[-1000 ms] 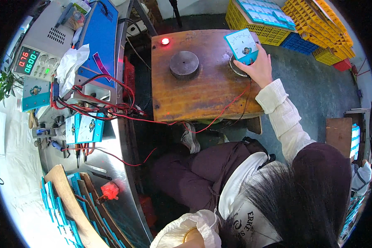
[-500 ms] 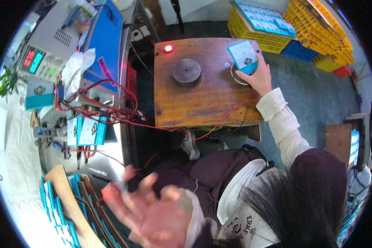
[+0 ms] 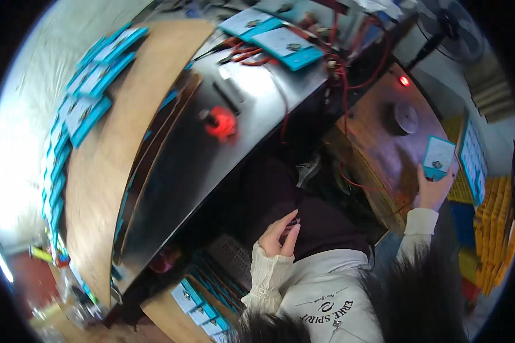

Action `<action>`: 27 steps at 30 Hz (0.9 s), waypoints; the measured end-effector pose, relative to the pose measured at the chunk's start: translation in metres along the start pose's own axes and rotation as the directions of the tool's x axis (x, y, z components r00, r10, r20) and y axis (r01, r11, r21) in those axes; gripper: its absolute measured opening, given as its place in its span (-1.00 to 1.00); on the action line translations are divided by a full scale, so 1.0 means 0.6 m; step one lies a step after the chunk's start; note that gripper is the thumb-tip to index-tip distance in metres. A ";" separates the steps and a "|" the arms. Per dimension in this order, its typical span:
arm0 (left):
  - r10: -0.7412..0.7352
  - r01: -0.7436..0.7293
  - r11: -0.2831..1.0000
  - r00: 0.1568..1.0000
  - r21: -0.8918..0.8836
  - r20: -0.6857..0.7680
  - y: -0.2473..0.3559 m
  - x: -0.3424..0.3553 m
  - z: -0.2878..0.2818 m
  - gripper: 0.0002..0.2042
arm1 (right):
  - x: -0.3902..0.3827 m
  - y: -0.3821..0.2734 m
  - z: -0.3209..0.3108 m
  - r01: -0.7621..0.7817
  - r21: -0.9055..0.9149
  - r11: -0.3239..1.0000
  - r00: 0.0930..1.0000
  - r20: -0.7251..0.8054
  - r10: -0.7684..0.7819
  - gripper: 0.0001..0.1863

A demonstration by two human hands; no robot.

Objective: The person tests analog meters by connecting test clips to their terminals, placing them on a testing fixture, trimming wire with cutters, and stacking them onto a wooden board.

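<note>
My right hand (image 3: 435,190) grips the lower teal edge of a panel meter (image 3: 440,152) with a white face, held up at the far side of the small wooden table (image 3: 377,134). A round grey metal disc (image 3: 406,118) stands on that table, behind the meter. Close to my lap, my left hand (image 3: 277,235) has thumb and forefinger drawn together. A small dark thing (image 3: 293,222) shows between these fingertips, too small to name.
At left, a long board (image 3: 111,108) carries several teal-edged meters. Two more meters (image 3: 286,47) lie by red cables on the metal bench (image 3: 257,106), near a red round object (image 3: 220,124). A red light (image 3: 404,81) glows. Yellow crates (image 3: 494,220) stand right.
The view has swung left and turned. My left hand, spread and blurred before, is now near my lap with its fingers drawn together. My right hand still holds the panel meter.
</note>
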State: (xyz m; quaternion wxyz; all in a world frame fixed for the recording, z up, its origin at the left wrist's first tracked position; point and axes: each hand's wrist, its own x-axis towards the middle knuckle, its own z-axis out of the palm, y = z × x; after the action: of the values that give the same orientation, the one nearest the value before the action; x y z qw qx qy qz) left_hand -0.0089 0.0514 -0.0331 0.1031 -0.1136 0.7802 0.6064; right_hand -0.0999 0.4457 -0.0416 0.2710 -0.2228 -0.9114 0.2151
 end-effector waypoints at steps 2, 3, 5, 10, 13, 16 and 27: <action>0.088 -0.086 0.996 0.992 0.027 -0.089 0.019 -0.006 -0.004 -0.64 | -0.057 -0.046 0.067 0.086 0.255 0.963 0.994 -0.091 -0.065 -0.08; 0.073 -0.070 0.997 0.991 0.036 -0.108 0.032 -0.007 -0.006 -0.64 | -0.085 -0.093 0.081 0.167 0.289 0.943 0.984 0.006 -0.177 -0.03; 0.076 -0.072 0.997 0.985 0.029 -0.153 0.052 -0.003 -0.009 -0.60 | -0.163 -0.230 0.085 0.094 0.579 0.810 0.924 0.253 -0.288 0.07; 0.068 -0.146 0.978 0.901 -0.150 -0.429 0.056 -0.013 -0.043 -0.63 | -0.269 -0.389 0.073 0.155 0.814 0.560 0.663 0.335 -0.670 0.14; -0.051 -0.220 0.845 0.874 -0.488 -0.482 0.044 -0.037 -0.091 -0.62 | -0.277 -0.422 0.060 -0.124 0.862 0.492 0.595 0.461 -0.658 -0.02; -0.045 -0.169 0.856 0.917 -0.488 -0.395 0.021 -0.061 -0.134 -0.54 | -0.284 -0.401 0.049 -0.593 0.628 0.504 0.329 0.760 -0.561 -0.38; -0.114 -0.092 0.802 0.946 -0.590 -0.303 0.018 -0.043 -0.129 -0.47 | -0.275 -0.390 0.039 -0.472 0.679 0.562 0.351 0.730 -0.587 -0.83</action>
State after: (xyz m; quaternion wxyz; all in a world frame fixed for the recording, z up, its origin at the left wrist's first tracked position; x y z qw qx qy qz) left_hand 0.0105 -0.0195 0.0032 -0.0638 -0.2428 0.5552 0.7929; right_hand -0.0574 0.1641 -0.0051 -0.2213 0.1362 -0.6800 0.6856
